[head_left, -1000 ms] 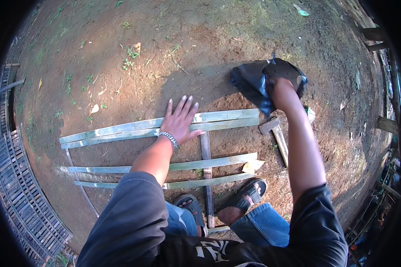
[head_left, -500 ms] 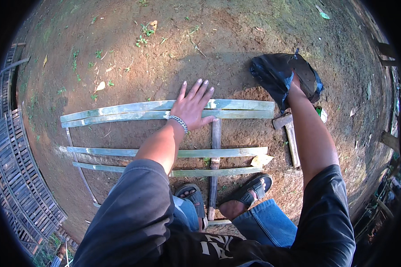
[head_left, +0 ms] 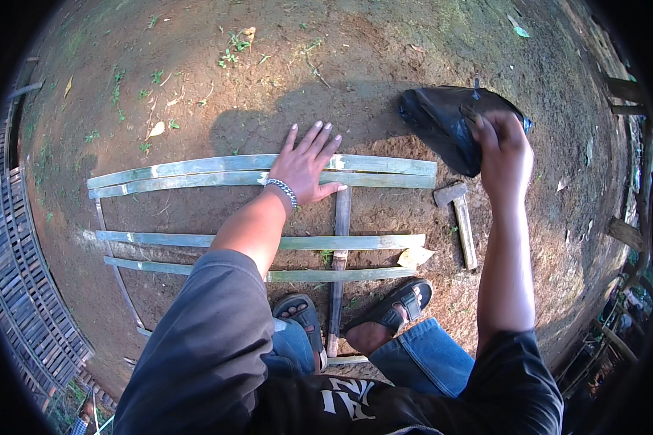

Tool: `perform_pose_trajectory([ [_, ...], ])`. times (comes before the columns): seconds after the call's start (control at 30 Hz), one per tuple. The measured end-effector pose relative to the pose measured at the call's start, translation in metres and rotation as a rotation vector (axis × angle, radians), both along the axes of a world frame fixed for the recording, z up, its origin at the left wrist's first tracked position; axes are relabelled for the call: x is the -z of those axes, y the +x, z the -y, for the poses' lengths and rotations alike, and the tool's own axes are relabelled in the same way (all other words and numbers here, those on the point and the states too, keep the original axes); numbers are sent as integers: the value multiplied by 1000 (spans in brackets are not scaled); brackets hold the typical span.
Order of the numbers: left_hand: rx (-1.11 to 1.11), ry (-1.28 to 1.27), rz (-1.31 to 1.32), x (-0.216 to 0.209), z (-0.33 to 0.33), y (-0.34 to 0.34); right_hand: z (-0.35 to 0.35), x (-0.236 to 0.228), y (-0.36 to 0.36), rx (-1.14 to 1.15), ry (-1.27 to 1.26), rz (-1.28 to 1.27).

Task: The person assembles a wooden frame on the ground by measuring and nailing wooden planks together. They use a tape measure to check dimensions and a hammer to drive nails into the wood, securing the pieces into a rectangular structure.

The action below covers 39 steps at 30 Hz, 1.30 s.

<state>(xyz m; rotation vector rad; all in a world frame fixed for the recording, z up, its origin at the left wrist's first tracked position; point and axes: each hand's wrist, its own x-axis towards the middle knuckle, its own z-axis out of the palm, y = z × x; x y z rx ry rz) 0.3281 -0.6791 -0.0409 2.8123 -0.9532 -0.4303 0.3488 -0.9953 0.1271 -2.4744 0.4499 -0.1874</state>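
My left hand (head_left: 305, 163) lies flat with spread fingers across two bamboo slats (head_left: 392, 172) that run side by side. Two more slats (head_left: 363, 242) lie nearer to me, and a dark upright strip (head_left: 339, 217) crosses beneath them. Above the black plastic bag (head_left: 442, 116), my right hand (head_left: 506, 145) is closed with its fingertips pinched together. Whatever sits between those fingertips is too dark and small to make out. Just below the bag a hammer (head_left: 463, 221) rests on the soil, its head toward the slats.
A thin strip (head_left: 116, 272) joins the slats' left ends. A dry yellow leaf (head_left: 416, 257) lies by the right ends of the nearer slats. My sandalled feet (head_left: 392, 312) stand at the frame's near side. A slatted bamboo panel (head_left: 33, 283) is at the far left, wooden posts (head_left: 624, 233) at the right.
My right hand has come up out of the black bag, its fingers now pinched above the opening. The left hand stays flat on the slats. The view has shifted slightly.
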Motion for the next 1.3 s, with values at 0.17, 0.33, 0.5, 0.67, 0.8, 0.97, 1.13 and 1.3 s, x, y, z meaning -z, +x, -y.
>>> perform_pose_trajectory([
  [0.17, 6, -88, 34, 0, -3, -1, -43, 5, -96, -72, 590, -58],
  [0.33, 18, -300, 123, -2, -10, -7, -83, 71, -149, 14, 966, -476],
  [0.5, 372, -786, -68, -37, 3, -62, -98, 94, -159, -16, 958, -681],
  [0.67, 244, -712, -290, -45, 17, -91, -89, 90, -158, -149, 865, -748],
  [0.8, 226, -691, -389, -41, 23, -94, -78, 86, -159, -207, 837, -806],
  [0.97, 72, -675, -464, -41, 25, -99, -82, 82, -160, -244, 768, -707],
  [1.13, -115, -732, -275, -19, 20, -68, -68, 100, -159, -49, 816, -531],
  [1.3, -35, -751, 14, 0, 19, -24, -59, 110, -164, -3, 876, -524],
])
